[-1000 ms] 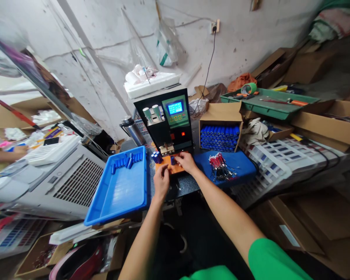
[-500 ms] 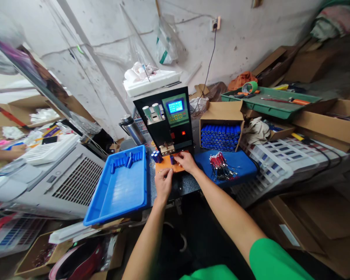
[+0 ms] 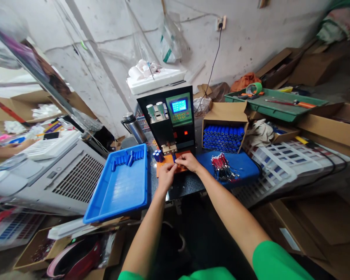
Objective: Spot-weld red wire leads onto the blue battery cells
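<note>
My left hand (image 3: 165, 174) and my right hand (image 3: 186, 161) meet over an orange pad (image 3: 163, 160) in front of a black spot-welding machine (image 3: 170, 116). Both pinch a small blue battery cell (image 3: 174, 157) under the machine's welding head. A few blue cells (image 3: 158, 155) stand upright on the pad's left end. Left of my hands a blue tray (image 3: 121, 190) holds several blue cells (image 3: 127, 159) at its far end. A bundle of red-tipped wires (image 3: 223, 167) lies on a blue mat (image 3: 245, 165) to the right.
A cardboard box (image 3: 225, 112) stacked with blue cells stands behind the mat. A steel flask (image 3: 132, 126) sits left of the machine. A green tool tray (image 3: 275, 105), cartons and white plastic grids crowd the right. An air cooler (image 3: 72, 175) stands at left; another person's arm (image 3: 6, 149) shows far left.
My left hand has moved up from the table edge to join my right hand at the cell on the orange pad. The camera shifted slightly.
</note>
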The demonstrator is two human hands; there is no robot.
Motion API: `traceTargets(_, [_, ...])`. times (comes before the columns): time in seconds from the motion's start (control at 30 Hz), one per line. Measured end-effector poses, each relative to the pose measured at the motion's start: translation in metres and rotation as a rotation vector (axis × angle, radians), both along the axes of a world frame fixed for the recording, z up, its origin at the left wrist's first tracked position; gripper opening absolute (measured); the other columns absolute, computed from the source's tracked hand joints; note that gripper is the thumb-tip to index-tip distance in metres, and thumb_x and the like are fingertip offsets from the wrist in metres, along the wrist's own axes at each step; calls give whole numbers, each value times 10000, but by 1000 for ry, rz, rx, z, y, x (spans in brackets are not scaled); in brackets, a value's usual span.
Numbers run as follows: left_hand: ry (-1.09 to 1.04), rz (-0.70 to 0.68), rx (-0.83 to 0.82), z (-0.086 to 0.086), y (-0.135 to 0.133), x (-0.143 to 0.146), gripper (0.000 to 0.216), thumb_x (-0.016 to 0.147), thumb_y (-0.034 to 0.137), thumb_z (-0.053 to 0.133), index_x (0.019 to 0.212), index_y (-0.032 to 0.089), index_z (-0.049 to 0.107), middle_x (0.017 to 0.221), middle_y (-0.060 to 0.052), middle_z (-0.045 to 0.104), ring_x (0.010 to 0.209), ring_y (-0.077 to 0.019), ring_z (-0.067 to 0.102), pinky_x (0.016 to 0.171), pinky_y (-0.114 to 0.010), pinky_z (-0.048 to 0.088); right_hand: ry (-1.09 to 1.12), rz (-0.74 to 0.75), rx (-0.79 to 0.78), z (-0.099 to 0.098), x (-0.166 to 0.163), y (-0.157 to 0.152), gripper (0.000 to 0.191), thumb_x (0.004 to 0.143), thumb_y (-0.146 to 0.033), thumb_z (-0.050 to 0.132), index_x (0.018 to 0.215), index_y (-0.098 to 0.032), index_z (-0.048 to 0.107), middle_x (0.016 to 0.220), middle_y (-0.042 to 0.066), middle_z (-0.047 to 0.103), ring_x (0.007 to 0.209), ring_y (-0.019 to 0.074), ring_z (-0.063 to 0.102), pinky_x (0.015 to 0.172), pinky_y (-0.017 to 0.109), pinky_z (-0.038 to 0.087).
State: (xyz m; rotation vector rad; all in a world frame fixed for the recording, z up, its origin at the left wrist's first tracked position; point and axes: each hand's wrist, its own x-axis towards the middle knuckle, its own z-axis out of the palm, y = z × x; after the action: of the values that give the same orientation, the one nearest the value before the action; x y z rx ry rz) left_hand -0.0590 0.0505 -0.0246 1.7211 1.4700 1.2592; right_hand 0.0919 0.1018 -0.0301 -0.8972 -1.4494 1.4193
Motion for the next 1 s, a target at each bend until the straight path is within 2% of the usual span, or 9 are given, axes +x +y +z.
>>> traceTargets(0.13, [101, 36, 52, -4, -2, 1, 168, 804, 301, 618, 714, 184, 698, 725, -33, 692, 720, -177, 611, 698, -304, 473, 33, 23, -50, 3, 1, -1, 329, 644, -452, 744, 594, -156, 611, 482, -28, 561, 419, 79, 434, 425, 205, 304])
traceTargets(0.23, [46, 186, 83, -3, -3, 1, 101, 788, 261, 593, 739, 179, 628, 744, -20, 636, 694, -155, 575, 645, -273, 443, 45, -2, -67, 5, 2, -1, 325, 641, -455, 751, 623, -160, 616, 490, -31, 570, 412, 79, 445, 415, 200, 309])
traceTargets(0.3, [-26, 235, 84, -1, -1, 2, 92, 795, 272, 587, 815, 182, 595, 794, -16, 626, 696, -144, 570, 638, -263, 442, 62, -10, -74, 5, 3, -1, 330, 643, -459, 751, 625, -162, 607, 498, -32, 574, 417, 79, 456, 416, 195, 319])
traceTargets(0.4, [-99, 181, 72, 0, 9, 5, 192, 769, 298, 646, 881, 191, 533, 839, -12, 616, 718, -137, 578, 657, -258, 452, 85, -13, -63, 6, 5, 0, 344, 656, -468, 740, 603, -164, 588, 511, -22, 583, 436, 81, 479, 427, 193, 339])
traceTargets(0.53, [-96, 105, 47, -2, 21, 10, 256, 743, 290, 683, 836, 205, 460, 739, 28, 533, 667, -121, 533, 643, -248, 426, 100, -12, -45, 6, 6, 1, 351, 675, -472, 724, 589, -166, 576, 508, -21, 573, 444, 79, 482, 433, 191, 343])
traceTargets(0.7, [-86, 118, 49, -1, 11, 8, 243, 804, 319, 640, 859, 219, 426, 724, 40, 490, 646, -119, 503, 634, -246, 413, 128, -34, -76, 6, 6, 2, 365, 691, -488, 706, 594, -183, 530, 500, -38, 556, 408, 69, 460, 401, 184, 311])
traceTargets(0.83, [-44, 51, 16, 8, -5, 2, 132, 891, 342, 535, 942, 221, 515, 779, 11, 565, 702, -129, 551, 657, -246, 442, 131, -47, -116, 6, 5, 2, 361, 692, -479, 713, 604, -193, 513, 452, -67, 494, 358, 57, 389, 361, 180, 260])
traceTargets(1.0, [-184, -86, -82, 12, -9, -8, 256, 837, 297, 537, 1048, 199, 643, 892, -37, 658, 750, -150, 600, 646, -258, 492, 126, -69, -130, 7, 2, 2, 354, 703, -459, 730, 610, -184, 528, 438, -74, 465, 353, 50, 370, 342, 169, 240])
